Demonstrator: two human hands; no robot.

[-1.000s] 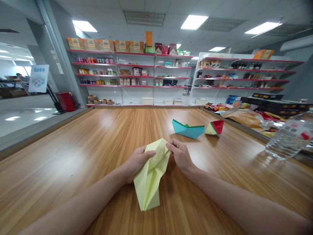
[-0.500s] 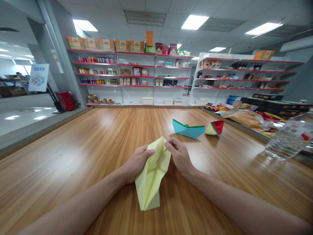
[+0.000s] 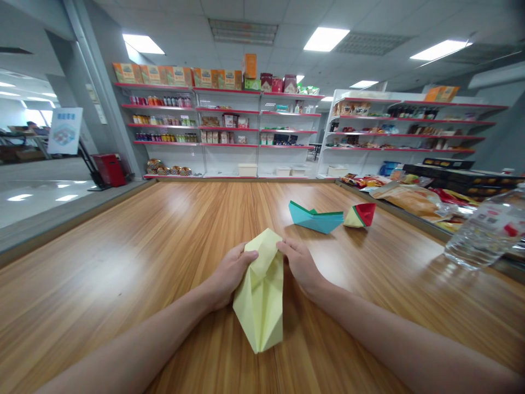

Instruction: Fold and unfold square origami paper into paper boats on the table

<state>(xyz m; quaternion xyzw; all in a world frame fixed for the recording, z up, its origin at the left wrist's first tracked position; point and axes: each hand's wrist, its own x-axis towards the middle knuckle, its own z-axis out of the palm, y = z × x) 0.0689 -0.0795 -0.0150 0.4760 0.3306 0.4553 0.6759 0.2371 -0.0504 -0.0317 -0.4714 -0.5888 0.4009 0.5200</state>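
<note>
A pale yellow sheet of folded paper [image 3: 262, 298] is held up between my two hands, just above the wooden table [image 3: 172, 219]. Creases run along it, with a hollow fold down its middle and a pointed lower end. My left hand [image 3: 232, 273] grips its left edge, thumb on top and the other fingers hidden behind. At the upper right edge, my right hand [image 3: 301, 265] pinches the paper between thumb and fingers. Beyond the right hand stand a blue and green folded paper boat [image 3: 315, 219] and a smaller red, green and yellow folded paper piece [image 3: 361, 215].
A clear plastic bottle [image 3: 488, 230] stands on the right. Snack bags [image 3: 410, 200] and dark boxes [image 3: 455, 178] lie beyond the table's right edge. Shelves [image 3: 229, 145] of packaged goods line the back, and a red box [image 3: 109, 168] sits on the floor at left.
The yellow paper has turned so its lower end swung right, and its upper part lies flatter. My right hand has shifted slightly down along the edge, its fingers now more tucked under.
</note>
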